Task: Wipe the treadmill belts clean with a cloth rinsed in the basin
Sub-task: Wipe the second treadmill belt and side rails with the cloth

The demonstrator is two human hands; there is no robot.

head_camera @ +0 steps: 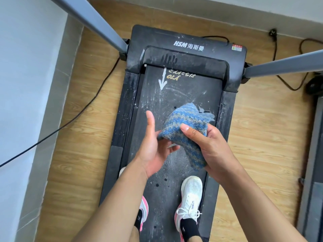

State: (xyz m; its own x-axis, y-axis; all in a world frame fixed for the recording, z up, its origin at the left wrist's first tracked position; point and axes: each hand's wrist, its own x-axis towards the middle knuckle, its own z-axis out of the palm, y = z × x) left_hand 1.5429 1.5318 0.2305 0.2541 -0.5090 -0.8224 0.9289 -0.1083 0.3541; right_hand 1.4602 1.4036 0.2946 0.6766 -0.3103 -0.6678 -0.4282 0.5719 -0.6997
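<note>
1. Cloth (190, 126) hangs above the dusty belt (157, 102), pinched by the right hand (215, 145), thumb on top, likely being folded for wiping.
2. Left hand (153, 152) lies open, fingers relaxed, beneath its left corner.

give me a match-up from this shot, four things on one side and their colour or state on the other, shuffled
Column one:
1. cloth
2. treadmill belt
3. left hand
4. white shoe

Column two:
a. stands on the near end of the belt
b. black, dusty, streaked with white
c. blue and grey stripes, gripped by the right hand
d. open, fingers at the cloth's lower edge

Pairs: 1-c, 2-b, 3-d, 4-a
</note>
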